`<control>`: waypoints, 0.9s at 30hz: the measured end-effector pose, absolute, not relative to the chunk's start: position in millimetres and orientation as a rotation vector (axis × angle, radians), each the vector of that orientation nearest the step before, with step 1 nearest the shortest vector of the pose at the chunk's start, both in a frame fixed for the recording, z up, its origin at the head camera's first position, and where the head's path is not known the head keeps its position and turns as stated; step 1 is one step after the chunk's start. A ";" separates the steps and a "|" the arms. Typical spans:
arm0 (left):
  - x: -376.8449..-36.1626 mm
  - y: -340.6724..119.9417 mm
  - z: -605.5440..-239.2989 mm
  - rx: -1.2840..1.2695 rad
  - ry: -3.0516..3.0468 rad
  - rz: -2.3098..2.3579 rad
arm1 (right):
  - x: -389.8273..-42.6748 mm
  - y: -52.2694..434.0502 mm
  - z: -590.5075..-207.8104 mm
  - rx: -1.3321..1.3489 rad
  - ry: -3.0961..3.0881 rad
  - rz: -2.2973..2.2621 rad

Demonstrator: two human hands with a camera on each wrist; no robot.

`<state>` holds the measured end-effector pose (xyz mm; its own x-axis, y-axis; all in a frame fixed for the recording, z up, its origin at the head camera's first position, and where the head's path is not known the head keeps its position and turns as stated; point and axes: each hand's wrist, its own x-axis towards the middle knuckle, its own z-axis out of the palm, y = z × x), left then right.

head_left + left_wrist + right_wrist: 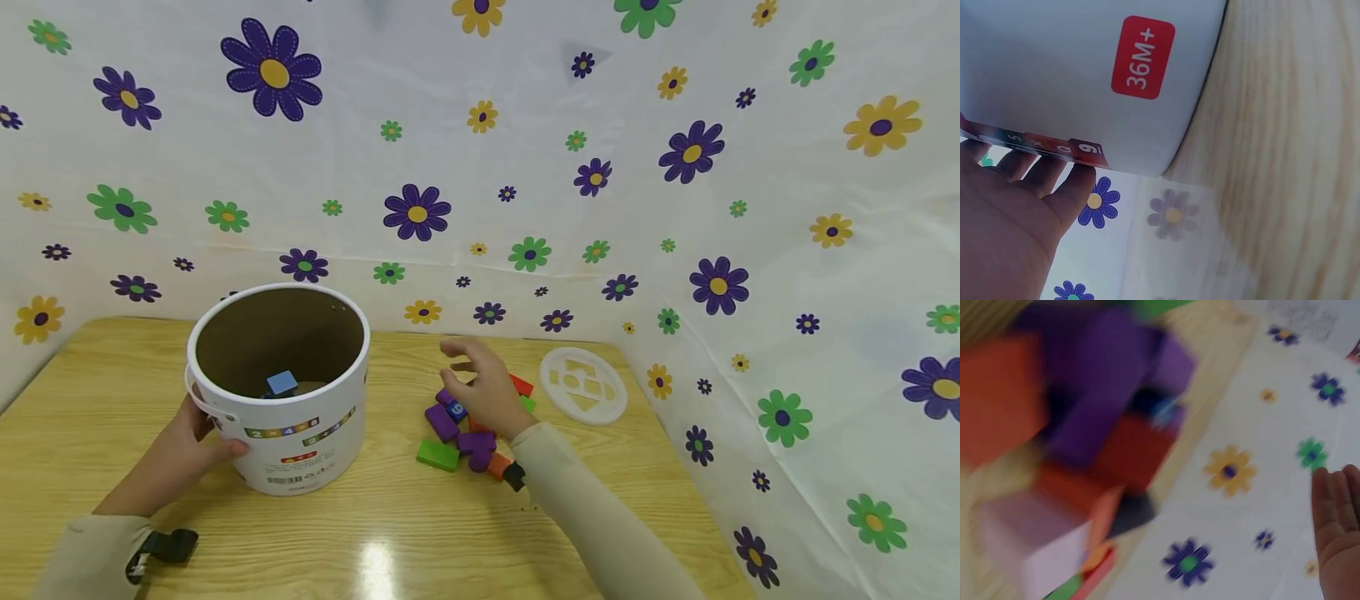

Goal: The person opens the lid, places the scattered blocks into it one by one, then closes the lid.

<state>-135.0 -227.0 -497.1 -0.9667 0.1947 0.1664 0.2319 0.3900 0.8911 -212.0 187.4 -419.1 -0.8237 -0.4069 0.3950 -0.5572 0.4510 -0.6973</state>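
A white bucket (337, 425) with number prints stands at the left of the table. My left hand (168, 458) grips its left side, thumb on the front wall and fingers round the side by the handle (201, 396). In the left wrist view, the fingers (1072, 190) lie along the bucket's wall. Inside the bucket, a light-blue block (282, 382) shows near the front. My right hand (483, 392) hovers over a pile of colored blocks (442, 422), fingers loosely bent and holding nothing. Part of the pile is hidden beneath that hand. Purple blocks (1100, 362) look blurred in the right wrist view.
A round white lid (551, 383) with shaped cutouts lies right of the pile. One green block (438, 455) sits at the pile's front left. Flower-printed cloth (450, 167) hangs behind and to the right of the wooden table (300, 550).
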 end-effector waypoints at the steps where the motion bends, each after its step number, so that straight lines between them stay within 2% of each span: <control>1: -134.6 -227.6 -497.1 -0.398 -2.592 -1.660 | -212.8 198.5 -423.9 0.799 -2.584 1.275; 8: -133.2 -229.1 -492.5 -0.360 -2.613 -1.683 | -219.3 271.2 -446.3 0.453 -2.911 0.867; 13: -132.7 -229.1 -492.8 -0.361 -2.611 -1.677 | -217.9 304.6 -458.3 0.266 -3.020 0.841; 21: -132.0 -227.7 -494.5 -0.389 -2.605 -1.649 | -218.0 322.5 -472.9 0.169 -3.104 0.758; 27: -132.0 -227.3 -496.2 -0.406 -2.589 -1.649 | -219.5 322.0 -472.6 0.194 -3.107 0.697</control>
